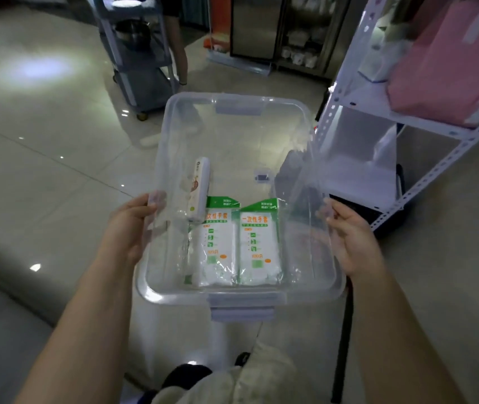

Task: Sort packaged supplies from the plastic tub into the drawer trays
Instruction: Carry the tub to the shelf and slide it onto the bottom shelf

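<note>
Far left, in the background: a grey trolley (139, 53) stands on the tiled floor (43, 147), apart from the work.

Left hand (129, 231): its grip is curled over the left rim of the clear plastic tub (305, 295), thumb on top, fingers hidden outside the wall. The tub hangs in the air above the floor, carried level, probably so that the loose contents do not slide.

Inside the tub, left to right: a long white pack (199, 189) lies along the left wall, its near end resting on the first glove pack (218, 249); the second glove pack (258, 246) lies flat just beside the first, green headers pointing away from the carrier. All three sit at the near end of the base.

Right hand (352, 237): its grip pinches the right rim in the same way, mirroring the left and balancing the load.

Right: a white slotted rack (346, 68) holds pink bundles (451, 59). No drawer trays are in view, so sorting appears not yet begun; the tub likely has to be set down first.
</note>
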Motion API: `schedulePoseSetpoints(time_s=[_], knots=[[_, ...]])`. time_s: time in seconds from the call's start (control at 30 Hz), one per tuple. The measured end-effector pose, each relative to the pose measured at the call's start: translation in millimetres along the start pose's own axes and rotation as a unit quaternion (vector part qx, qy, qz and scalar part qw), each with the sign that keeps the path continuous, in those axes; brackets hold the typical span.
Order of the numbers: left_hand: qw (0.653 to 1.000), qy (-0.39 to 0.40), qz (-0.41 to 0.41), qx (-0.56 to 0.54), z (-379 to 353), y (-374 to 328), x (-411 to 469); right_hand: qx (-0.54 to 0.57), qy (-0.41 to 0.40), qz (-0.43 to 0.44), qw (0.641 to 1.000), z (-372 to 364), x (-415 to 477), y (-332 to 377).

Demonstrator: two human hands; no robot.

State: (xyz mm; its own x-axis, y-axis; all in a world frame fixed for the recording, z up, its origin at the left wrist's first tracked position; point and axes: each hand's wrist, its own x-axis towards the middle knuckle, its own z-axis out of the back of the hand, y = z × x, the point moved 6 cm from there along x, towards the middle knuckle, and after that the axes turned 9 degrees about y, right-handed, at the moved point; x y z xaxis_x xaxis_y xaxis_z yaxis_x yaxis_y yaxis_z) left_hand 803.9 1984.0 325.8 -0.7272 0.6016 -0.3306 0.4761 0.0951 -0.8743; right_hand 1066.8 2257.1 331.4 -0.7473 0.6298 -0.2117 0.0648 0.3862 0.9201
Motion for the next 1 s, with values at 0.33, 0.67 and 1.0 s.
schedulePoseSetpoints(time_s=[0.33, 0.67, 1.0], knots=[[0.997, -0.071, -0.027, -0.013, 41, -39, 146, -0.062, 0.132, -0.005, 0.989, -50, 192, 8], [1.000, -0.018, -0.010, 0.000, 55, -125, 369, -0.034, -0.003, -0.046, 0.998, -92, 399, 8], [0.999, 0.006, 0.033, 0.018, 19, -169, 562, -0.043, -0.068, -0.049, 0.996, -90, 551, 29]])
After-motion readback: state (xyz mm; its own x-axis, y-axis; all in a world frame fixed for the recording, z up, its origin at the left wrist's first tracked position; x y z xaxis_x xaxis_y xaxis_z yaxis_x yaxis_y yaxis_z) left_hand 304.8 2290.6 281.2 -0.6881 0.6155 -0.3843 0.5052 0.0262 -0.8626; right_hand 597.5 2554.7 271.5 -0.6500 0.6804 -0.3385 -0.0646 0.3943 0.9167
